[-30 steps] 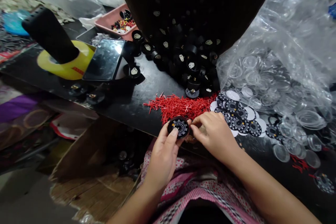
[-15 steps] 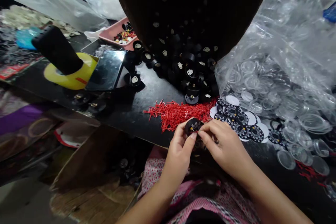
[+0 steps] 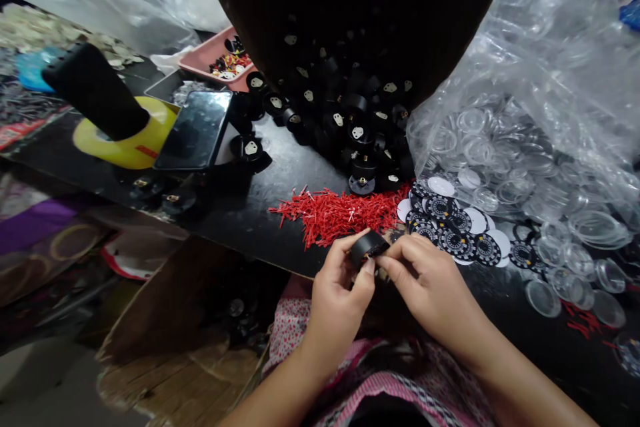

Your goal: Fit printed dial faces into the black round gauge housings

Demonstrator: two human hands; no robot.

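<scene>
Between the thumb and fingers of my left hand (image 3: 336, 290) is a small round black gauge (image 3: 366, 247), tilted so that its side wall shows. My right hand (image 3: 434, 280) is closed in a pinch at the gauge's right edge; whatever its fingertips hold is hidden. Just beyond my hands lies a pile of thin red pointers (image 3: 335, 213). Printed black-and-white dial discs (image 3: 453, 240) overlap one another to the right of it. Farther back, many black gauge bodies (image 3: 345, 123) spill from a large dark container (image 3: 360, 0).
Clear round covers (image 3: 485, 140) fill a plastic bag (image 3: 540, 67) at right. On the left stand a yellow tape roll (image 3: 120, 147) with a black block (image 3: 97, 90), a phone (image 3: 195, 130) and a pink tray (image 3: 203, 63). An open carton (image 3: 150, 327) sits below the table's front edge.
The gauge has tipped in my left hand: its dial face showed before, and now mostly its black side does. My right hand stays pinched beside it. The view has shifted slightly.
</scene>
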